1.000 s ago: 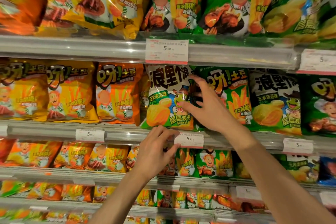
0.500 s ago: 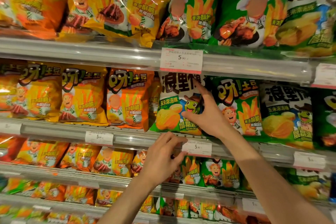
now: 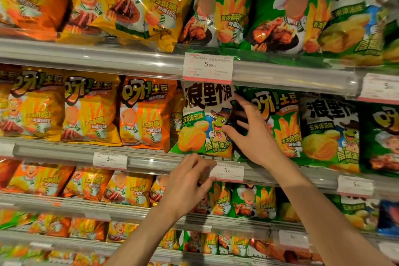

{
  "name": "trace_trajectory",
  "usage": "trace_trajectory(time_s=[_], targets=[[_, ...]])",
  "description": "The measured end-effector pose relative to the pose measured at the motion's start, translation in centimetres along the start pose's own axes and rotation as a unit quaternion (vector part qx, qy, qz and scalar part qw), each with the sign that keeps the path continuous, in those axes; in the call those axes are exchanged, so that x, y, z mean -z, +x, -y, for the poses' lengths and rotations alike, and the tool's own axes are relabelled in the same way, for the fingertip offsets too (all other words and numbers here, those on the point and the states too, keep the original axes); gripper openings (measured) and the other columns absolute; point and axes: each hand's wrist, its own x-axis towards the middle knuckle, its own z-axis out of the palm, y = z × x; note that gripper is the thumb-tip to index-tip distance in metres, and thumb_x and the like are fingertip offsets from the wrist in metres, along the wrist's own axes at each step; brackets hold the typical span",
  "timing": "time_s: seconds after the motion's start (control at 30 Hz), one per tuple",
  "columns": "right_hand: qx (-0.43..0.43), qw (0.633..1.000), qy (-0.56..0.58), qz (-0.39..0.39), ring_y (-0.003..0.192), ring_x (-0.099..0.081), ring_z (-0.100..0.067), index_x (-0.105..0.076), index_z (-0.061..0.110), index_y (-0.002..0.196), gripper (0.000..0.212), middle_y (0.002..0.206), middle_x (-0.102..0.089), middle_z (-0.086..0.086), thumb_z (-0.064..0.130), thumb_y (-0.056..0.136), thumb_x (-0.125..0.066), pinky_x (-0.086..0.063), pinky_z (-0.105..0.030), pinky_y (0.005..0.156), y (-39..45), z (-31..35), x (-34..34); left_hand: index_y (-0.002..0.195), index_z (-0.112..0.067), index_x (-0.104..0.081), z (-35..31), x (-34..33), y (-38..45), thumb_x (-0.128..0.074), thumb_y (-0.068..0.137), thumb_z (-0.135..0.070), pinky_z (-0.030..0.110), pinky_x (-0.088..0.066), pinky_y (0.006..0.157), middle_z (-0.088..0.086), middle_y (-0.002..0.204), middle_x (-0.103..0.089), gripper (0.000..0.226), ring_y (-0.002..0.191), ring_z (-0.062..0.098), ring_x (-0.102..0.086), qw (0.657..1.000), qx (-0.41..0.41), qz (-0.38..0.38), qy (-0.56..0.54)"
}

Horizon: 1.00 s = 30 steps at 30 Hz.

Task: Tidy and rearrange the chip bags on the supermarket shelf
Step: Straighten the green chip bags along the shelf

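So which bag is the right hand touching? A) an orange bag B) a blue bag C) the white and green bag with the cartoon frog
C: the right hand spreads its fingers against the right edge of the white and green frog chip bag on the middle shelf.

Two bare forearms come up from the bottom edge of the view, both slim and uncovered, with no sleeve or cuff on either. The left hand (image 3: 187, 188) and the right hand (image 3: 253, 136) wear no gloves. No ring, watch, bracelet or band shows on the fingers or wrists. The fingernails that show are short and plain, without polish.
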Motion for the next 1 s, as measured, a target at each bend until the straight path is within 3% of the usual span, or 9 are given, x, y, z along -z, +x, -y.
trace_trajectory(time_s=[0.1, 0.23, 0.33, 0.43, 0.53, 0.6, 0.73, 0.8, 1.0], targets=[[0.038, 0.991, -0.090, -0.093, 0.115, -0.055, -0.012, -0.052, 0.028, 0.138, 0.046, 0.130, -0.048, 0.003, 0.027, 0.095, -0.066, -0.046, -0.023, 0.095, -1.3, -0.4, 2.5, 0.122, -0.027, -0.061, -0.4, -0.2, 0.2, -0.060, 0.091, -0.040, 0.031, -0.049, 0.064, -0.007, 0.099, -0.055, 0.034, 0.094, 0.014, -0.055, 0.999, -0.026, 0.005, 0.038], [0.022, 0.964, -0.175, -0.200, 0.127, -0.044, -0.025, -0.065, 0.015, 0.122, 0.035, 0.130, -0.048, -0.010, 0.028, 0.090, -0.071, -0.029, -0.023, 0.104, -2.1, -3.1, 5.9, 0.120, -0.026, -0.062, -0.8, -0.8, 0.7, -0.064, 0.091, -0.039, 0.029, -0.048, 0.062, -0.007, 0.096, -0.056, 0.032, 0.089, 0.015, -0.056, 0.997, -0.042, 0.007, 0.058], [-0.064, 0.979, -0.125, -0.147, 0.144, -0.029, -0.023, -0.049, 0.024, 0.140, 0.058, 0.150, -0.032, -0.009, 0.034, 0.089, -0.072, -0.021, -0.021, 0.113, -2.4, -4.9, 8.1, 0.117, -0.027, -0.063, -1.0, -1.3, 0.9, -0.067, 0.088, -0.040, 0.026, -0.046, 0.062, -0.009, 0.096, -0.057, 0.033, 0.088, 0.013, -0.056, 0.998, -0.032, -0.003, 0.048], [-0.105, 0.991, -0.054, -0.066, 0.143, -0.032, -0.015, -0.025, 0.037, 0.155, 0.083, 0.159, -0.027, -0.001, 0.037, 0.088, -0.073, -0.027, -0.024, 0.112, -2.1, -6.0, 9.2, 0.115, -0.028, -0.064, -0.9, -1.5, 1.1, -0.064, 0.088, -0.044, 0.029, -0.049, 0.063, -0.010, 0.097, -0.059, 0.032, 0.090, 0.013, -0.056, 0.999, -0.023, -0.011, 0.028], [-0.099, 0.994, 0.008, -0.040, 0.121, -0.047, 0.012, -0.020, 0.038, 0.157, 0.088, 0.154, -0.037, 0.009, 0.028, 0.088, -0.075, -0.037, 0.000, 0.092, -1.6, -6.6, 9.3, 0.114, -0.028, -0.065, -0.9, -1.6, 1.1, -0.060, 0.089, -0.047, 0.031, -0.050, 0.063, -0.011, 0.096, -0.060, 0.032, 0.090, 0.013, -0.057, 0.999, -0.019, -0.012, 0.025], [-0.098, 0.993, 0.043, -0.059, 0.103, -0.046, 0.032, -0.023, 0.036, 0.157, 0.089, 0.144, -0.042, 0.015, 0.021, 0.087, -0.076, -0.038, 0.006, 0.079, -1.4, -7.0, 8.9, 0.113, -0.028, -0.065, -0.9, -1.7, 1.0, -0.060, 0.088, -0.048, 0.030, -0.050, 0.063, -0.011, 0.095, -0.060, 0.032, 0.089, 0.012, -0.057, 0.999, -0.019, -0.016, 0.020], [-0.102, 0.984, 0.094, -0.116, 0.115, -0.054, 0.013, -0.028, 0.038, 0.154, 0.091, 0.139, -0.050, 0.018, 0.021, 0.083, -0.081, -0.049, -0.017, 0.097, -1.3, -7.2, 7.4, 0.113, -0.028, -0.065, -0.8, -1.7, 1.1, -0.065, 0.088, -0.047, 0.029, -0.049, 0.064, -0.013, 0.094, -0.058, 0.031, 0.089, 0.010, -0.056, 0.999, -0.020, -0.021, 0.014], [-0.103, 0.981, 0.109, -0.124, 0.116, -0.052, 0.012, -0.026, 0.040, 0.154, 0.091, 0.133, -0.050, 0.027, 0.021, 0.084, -0.080, -0.047, -0.023, 0.101, -1.3, -7.2, 6.6, 0.113, -0.029, -0.065, -0.8, -1.8, 1.1, -0.068, 0.087, -0.046, 0.029, -0.049, 0.065, -0.014, 0.093, -0.058, 0.031, 0.089, 0.009, -0.055, 1.000, -0.017, -0.022, 0.009], [-0.104, 0.982, 0.123, -0.096, 0.110, -0.049, 0.026, -0.019, 0.042, 0.156, 0.092, 0.143, -0.044, 0.019, 0.025, 0.087, -0.077, -0.042, 0.002, 0.083, -1.6, -7.3, 5.4, 0.114, -0.029, -0.065, -1.0, -1.7, 1.1, -0.068, 0.088, -0.045, 0.027, -0.048, 0.067, -0.015, 0.096, -0.058, 0.031, 0.091, 0.008, -0.055, 1.000, -0.009, -0.014, 0.011]])
